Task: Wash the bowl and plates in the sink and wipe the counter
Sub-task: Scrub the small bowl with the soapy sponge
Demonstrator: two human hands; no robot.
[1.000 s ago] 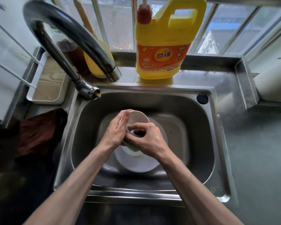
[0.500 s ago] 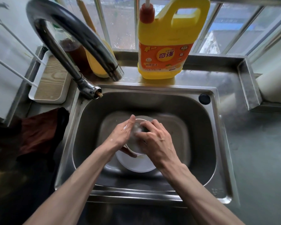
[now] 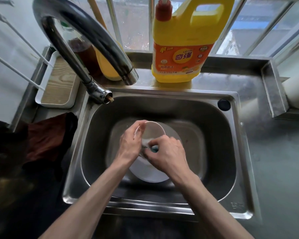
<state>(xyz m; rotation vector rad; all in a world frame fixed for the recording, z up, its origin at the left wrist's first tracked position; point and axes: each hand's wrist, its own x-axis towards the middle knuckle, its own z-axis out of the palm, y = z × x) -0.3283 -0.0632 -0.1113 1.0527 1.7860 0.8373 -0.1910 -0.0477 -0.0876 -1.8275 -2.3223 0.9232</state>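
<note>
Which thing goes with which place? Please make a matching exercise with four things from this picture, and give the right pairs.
Things
1. bowl
2. plate
3. detergent bottle
4. sponge

Places
A. standing behind the sink
B. held by the left hand
C. lying in the sink, under the bowl
D. pinched by the right hand

Pairs: 1-B, 2-C, 3-A, 4-D

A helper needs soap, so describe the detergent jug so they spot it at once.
Find the steel sink; on the ledge behind it, right of the faucet, stands the detergent jug. Unlike the plain yellow container beside it, it has an orange label and red pump.
</note>
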